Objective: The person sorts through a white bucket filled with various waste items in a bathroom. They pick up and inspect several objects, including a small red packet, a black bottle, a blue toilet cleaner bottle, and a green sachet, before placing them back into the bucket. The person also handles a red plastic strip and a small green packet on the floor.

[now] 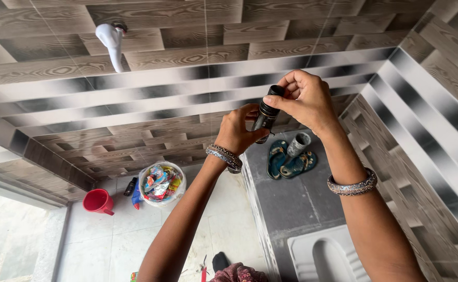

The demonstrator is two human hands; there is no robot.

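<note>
The small dark bottle (266, 116) sits clamped in your left hand (238, 130) while your right hand (304, 99) pinches its black cap (above the teal sandals (289, 162)); colourful wrappers fill the white bucket (161, 184) left of it.

The lower body of the dark bottle (266, 116) is covered by the fingers of the left hand (239, 130); its cap end sits under the fingertips of the right hand (304, 99), so the grip there cannot be judged. Printing on the bottle is too small to make out. Both forearms run out past the bottom edge. The white squat pan (325, 256) is cut off by the bottom edge. The sandals (289, 162) are partly overlapped by a grey cup (298, 144). Contents of the white bucket (161, 184) are a blur of coloured wrappers. A patterned cloth (237, 272) at the bottom edge is only partly visible.
</note>
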